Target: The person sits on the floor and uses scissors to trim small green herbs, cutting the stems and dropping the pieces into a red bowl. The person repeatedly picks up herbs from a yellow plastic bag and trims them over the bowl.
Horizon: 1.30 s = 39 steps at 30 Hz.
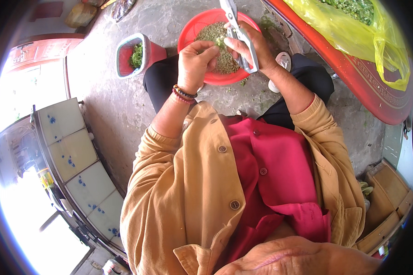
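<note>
My left hand (197, 62) pinches a small pale-green sprig (220, 41) between thumb and fingertips. In my right hand (253, 43) is a pair of metal shears (241, 37), with the blades pointing up and away from me. My right thumb lies close to the sprig. Both hands are over a red plastic colander basket (187, 32), which holds many small greenish-brown pieces (227, 63), perhaps seeds or buds. The basket sits on the floor between my feet, partly hidden by my hands and the shears.
Left of the basket, a red bin with a pale rim (118, 58) holds green leaves (136, 56). A red table (378, 99) at right bears a yellow plastic bag (354, 43) of greenery. A tiled cabinet (79, 165) stands left, cardboard boxes (387, 192) lower right, on a concrete floor (124, 110).
</note>
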{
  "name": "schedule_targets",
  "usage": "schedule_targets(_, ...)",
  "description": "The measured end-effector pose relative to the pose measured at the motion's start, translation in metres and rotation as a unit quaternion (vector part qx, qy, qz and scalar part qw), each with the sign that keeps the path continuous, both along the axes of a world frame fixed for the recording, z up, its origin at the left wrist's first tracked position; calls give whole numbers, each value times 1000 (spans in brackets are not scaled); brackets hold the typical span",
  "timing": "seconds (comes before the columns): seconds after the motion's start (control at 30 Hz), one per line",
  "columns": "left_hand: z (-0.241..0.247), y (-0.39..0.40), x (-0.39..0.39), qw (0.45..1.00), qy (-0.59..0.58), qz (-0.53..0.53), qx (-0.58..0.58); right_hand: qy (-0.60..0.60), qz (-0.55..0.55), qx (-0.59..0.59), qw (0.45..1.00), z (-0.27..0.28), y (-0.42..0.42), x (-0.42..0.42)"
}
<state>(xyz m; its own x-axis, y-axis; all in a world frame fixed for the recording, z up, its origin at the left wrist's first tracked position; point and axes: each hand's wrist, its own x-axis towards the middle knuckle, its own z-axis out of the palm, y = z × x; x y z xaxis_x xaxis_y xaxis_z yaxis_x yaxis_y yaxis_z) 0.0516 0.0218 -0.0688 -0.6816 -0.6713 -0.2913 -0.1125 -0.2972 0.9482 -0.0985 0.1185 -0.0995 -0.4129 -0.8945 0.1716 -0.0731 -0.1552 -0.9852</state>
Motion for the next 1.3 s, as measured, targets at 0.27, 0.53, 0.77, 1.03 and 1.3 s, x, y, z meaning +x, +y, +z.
schedule_targets(0.27, 0, 4, -3, 1000, -6, -21, -17, 5, -9, 7, 1000, -6, 0, 2)
schedule_targets(0.53, -2, -2, 0, 997, 31, -40, 64, -33, 13, 4, 999, -14, -3, 1)
schedule_targets(0.77, -1, -49, 7, 972, 164, 99, 135, 42, 69, 111, 991, -20, 0, -7)
schedule_targets(1.03, 6, -58, 10, 975, 148, 122, 111, 63, 223, 139, 963, -26, 1, 10)
schedule_targets(1.3, 4, -60, 6, 988, 81, 49, 125, 42, 179, 165, 969, -14, 4, 7)
